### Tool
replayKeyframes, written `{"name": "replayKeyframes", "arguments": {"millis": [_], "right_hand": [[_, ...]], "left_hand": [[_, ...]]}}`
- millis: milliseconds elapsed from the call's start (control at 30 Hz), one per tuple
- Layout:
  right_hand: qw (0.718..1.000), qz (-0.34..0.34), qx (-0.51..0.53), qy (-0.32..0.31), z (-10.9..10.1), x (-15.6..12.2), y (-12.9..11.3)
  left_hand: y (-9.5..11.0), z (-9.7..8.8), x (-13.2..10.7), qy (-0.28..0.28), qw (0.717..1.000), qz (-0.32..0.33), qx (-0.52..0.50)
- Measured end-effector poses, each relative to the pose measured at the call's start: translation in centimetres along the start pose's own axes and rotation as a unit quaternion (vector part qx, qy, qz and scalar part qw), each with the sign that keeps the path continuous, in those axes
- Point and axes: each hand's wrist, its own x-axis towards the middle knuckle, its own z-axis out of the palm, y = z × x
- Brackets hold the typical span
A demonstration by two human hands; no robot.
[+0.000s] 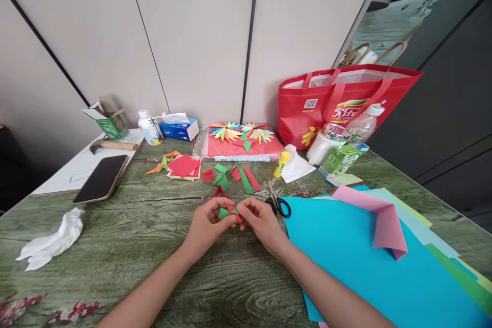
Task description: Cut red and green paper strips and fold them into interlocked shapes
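Between my two hands, just above the table, is a small red and green folded paper piece. My left hand pinches its left side with thumb and fingers. The right side is gripped by my right hand, whose fingertips hide part of it. Right behind my hands lies a red folded paper triangle. Farther back are small green folded pieces, a red folded piece, a green strip and a red strip. Black-handled scissors lie beside my right hand.
Large blue paper sheets with a pink folded strip cover the right. A yellow glue stick, red bag and folded paper stars stand or lie behind. Leftward are a phone, hammer and crumpled tissue.
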Motion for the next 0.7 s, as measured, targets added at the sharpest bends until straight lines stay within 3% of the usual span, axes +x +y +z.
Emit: {"name": "replayKeyframes", "arguments": {"millis": [200, 467, 700], "right_hand": [[0.996, -0.065, -0.063, -0.023, -0.5, 0.2, -0.8], [0.989, -0.046, -0.121, -0.077, -1.1, 0.2, -0.9], [0.992, -0.037, -0.102, -0.057, -0.8, 0.2, -0.2]], "left_hand": [[0.1, -0.1, 0.3, -0.01, 1.0, -0.026, 0.002], [0.1, -0.3, 0.4, -0.019, 0.998, -0.035, 0.046], [-0.4, -0.2, 0.3, -0.032, 0.998, -0.031, 0.042]]}}
